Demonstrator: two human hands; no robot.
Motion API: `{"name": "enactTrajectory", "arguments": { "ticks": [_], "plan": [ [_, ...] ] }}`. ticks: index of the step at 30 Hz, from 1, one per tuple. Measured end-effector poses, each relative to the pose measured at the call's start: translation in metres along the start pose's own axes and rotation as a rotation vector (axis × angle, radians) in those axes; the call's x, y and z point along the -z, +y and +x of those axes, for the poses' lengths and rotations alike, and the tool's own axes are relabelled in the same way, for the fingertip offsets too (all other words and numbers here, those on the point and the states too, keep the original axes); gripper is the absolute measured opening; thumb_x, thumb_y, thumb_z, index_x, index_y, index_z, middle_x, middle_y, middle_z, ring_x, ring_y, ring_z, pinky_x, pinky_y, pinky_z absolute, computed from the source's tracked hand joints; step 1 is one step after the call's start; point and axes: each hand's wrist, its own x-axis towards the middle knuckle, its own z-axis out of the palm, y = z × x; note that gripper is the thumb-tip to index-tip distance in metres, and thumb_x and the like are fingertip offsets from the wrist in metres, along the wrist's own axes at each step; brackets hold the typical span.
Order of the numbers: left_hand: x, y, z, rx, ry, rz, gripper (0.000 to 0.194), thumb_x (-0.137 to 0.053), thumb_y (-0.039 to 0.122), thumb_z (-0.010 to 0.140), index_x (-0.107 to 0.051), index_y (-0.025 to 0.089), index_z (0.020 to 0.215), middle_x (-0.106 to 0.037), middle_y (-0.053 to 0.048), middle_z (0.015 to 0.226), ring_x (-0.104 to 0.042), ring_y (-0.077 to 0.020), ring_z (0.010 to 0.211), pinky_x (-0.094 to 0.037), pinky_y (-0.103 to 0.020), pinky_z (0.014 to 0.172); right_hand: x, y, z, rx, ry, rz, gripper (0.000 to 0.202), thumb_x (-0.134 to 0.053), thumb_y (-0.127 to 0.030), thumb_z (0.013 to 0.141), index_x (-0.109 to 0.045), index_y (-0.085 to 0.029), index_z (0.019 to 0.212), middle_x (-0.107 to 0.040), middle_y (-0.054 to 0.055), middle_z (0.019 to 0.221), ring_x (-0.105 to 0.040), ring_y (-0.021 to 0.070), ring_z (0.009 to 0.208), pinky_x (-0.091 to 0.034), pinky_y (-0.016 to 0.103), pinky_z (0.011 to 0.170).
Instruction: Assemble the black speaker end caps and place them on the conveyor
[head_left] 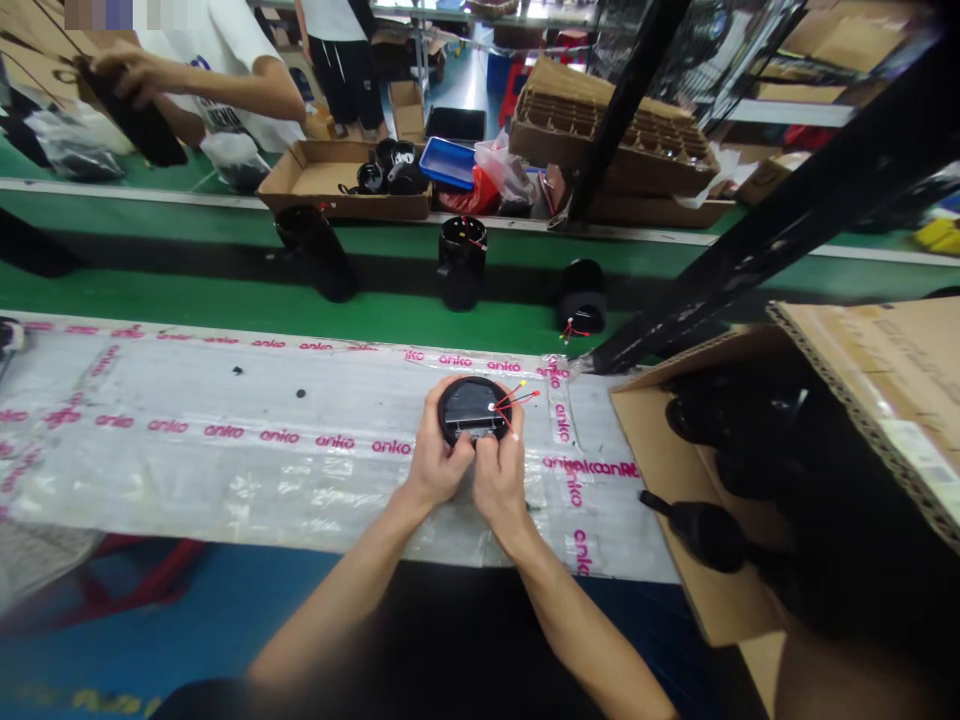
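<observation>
Between both hands sits a round black housing (466,400), its open end facing up toward me. Thin red, yellow and white-tipped wires (517,397) stick out from its right side. My left hand (441,455) wraps the left side, its thumb at the near rim. On the right side my right hand (499,465) grips the same housing, thumb also pressed at the near edge. Both thumbs lie close together by a slot in the housing. The underside is hidden by my fingers and the housing itself.
A bench covered in taped plastic (225,480) lies beneath. Beyond it, a green conveyor (390,325) carries several black cylinders (462,265). At right, a cardboard box (720,600) holds black parts, near a slanted black post (720,260). A co-worker (225,60) handles a black part across the line.
</observation>
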Motion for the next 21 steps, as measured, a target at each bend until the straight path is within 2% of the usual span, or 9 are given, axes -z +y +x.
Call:
{"name": "enactTrajectory", "arguments": {
  "ticks": [3,5,6,8,11,14,17,19,21],
  "plan": [
    [0.03,0.006,0.023,0.125,-0.292,-0.171,0.08,-0.07,0.064,0.094,-0.049,0.024,0.16,-0.059,-0.015,0.161,-0.06,-0.035,0.146,-0.051,-0.051,0.123,0.0,-0.005,-0.001,0.004,-0.009,-0.022,0.061,-0.044,-0.024,0.095,-0.041,-0.023,0.156,-0.06,0.013,0.152,-0.059,0.03,0.14,-0.047,0.053,0.125],
    [0.05,0.015,0.049,0.246,-0.464,-0.244,0.069,-0.052,0.07,0.102,-0.06,0.026,0.154,-0.065,-0.013,0.157,-0.064,-0.0352,0.143,-0.054,-0.052,0.119,0.001,-0.007,-0.001,0.015,-0.021,-0.028,0.061,-0.044,-0.024,0.095,-0.04,-0.022,0.156,-0.058,0.014,0.155,-0.057,0.0301,0.144,-0.044,0.053,0.127],
    [0.058,0.021,0.064,0.31,-0.495,-0.212,0.064,-0.041,0.068,0.106,-0.068,0.026,0.146,-0.069,-0.012,0.152,-0.066,-0.034,0.141,-0.054,-0.052,0.118,0.002,-0.008,0.0,0.018,-0.028,-0.031,0.062,-0.044,-0.025,0.095,-0.039,-0.022,0.157,-0.057,0.014,0.157,-0.056,0.0302,0.146,-0.042,0.053,0.129],
    [0.068,0.037,0.094,0.337,-0.575,-0.024,0.059,-0.041,0.063,0.107,-0.08,0.023,0.128,-0.079,-0.01,0.135,-0.072,-0.0334,0.129,-0.057,-0.05,0.112,0.003,-0.008,0.002,0.017,-0.046,-0.033,0.065,-0.044,-0.025,0.096,-0.033,-0.021,0.161,-0.053,0.014,0.163,-0.051,0.0304,0.153,-0.038,0.054,0.132],
    [0.069,0.061,0.13,0.214,-0.789,0.382,0.057,-0.046,0.064,0.104,-0.085,0.022,0.102,-0.084,-0.005,0.103,-0.077,-0.0309,0.1,-0.06,-0.042,0.094,0.003,-0.005,0.005,-0.002,-0.081,-0.042,0.07,-0.043,-0.025,0.099,-0.025,-0.021,0.166,-0.047,0.014,0.169,-0.044,0.0297,0.16,-0.033,0.055,0.135],
    [0.063,0.077,0.149,0.093,-0.959,0.653,0.052,-0.044,0.059,0.104,-0.085,0.027,0.1,-0.083,-0.004,0.092,-0.076,-0.028,0.086,-0.057,-0.039,0.087,0.002,-0.001,0.007,0.006,-0.099,-0.069,0.075,-0.044,-0.025,0.1,-0.02,-0.02,0.17,-0.039,0.013,0.175,-0.037,0.0289,0.164,-0.028,0.055,0.138],
    [0.057,0.08,0.158,0.018,-1.041,0.836,0.04,-0.052,0.051,0.099,-0.086,0.029,0.102,-0.083,-0.007,0.094,-0.078,-0.0312,0.09,-0.056,-0.042,0.093,0.01,-0.002,0.008,0.026,-0.159,-0.092,0.077,-0.048,-0.03,0.103,-0.019,-0.02,0.174,-0.033,0.011,0.18,-0.031,0.0284,0.168,-0.023,0.055,0.14],
    [0.055,0.075,0.162,0.003,-1.047,0.881,0.035,-0.058,0.05,0.094,-0.086,0.03,0.095,-0.082,-0.009,0.089,-0.078,-0.0334,0.091,-0.056,-0.045,0.096,0.03,-0.008,0.007,0.047,-0.256,-0.141,0.078,-0.053,-0.038,0.105,-0.022,-0.024,0.175,-0.031,0.008,0.182,-0.027,0.0282,0.17,-0.023,0.054,0.141],
    [0.054,0.067,0.164,0.046,-0.846,0.842,0.028,-0.069,0.054,0.085,-0.084,0.03,0.082,-0.079,-0.007,0.079,-0.079,-0.0332,0.086,-0.057,-0.045,0.095,0.067,-0.018,0.003,0.093,-0.359,-0.257,0.077,-0.062,-0.046,0.104,-0.031,-0.032,0.173,-0.033,0.004,0.182,-0.027,0.0295,0.17,-0.025,0.056,0.14]
  ]
}}
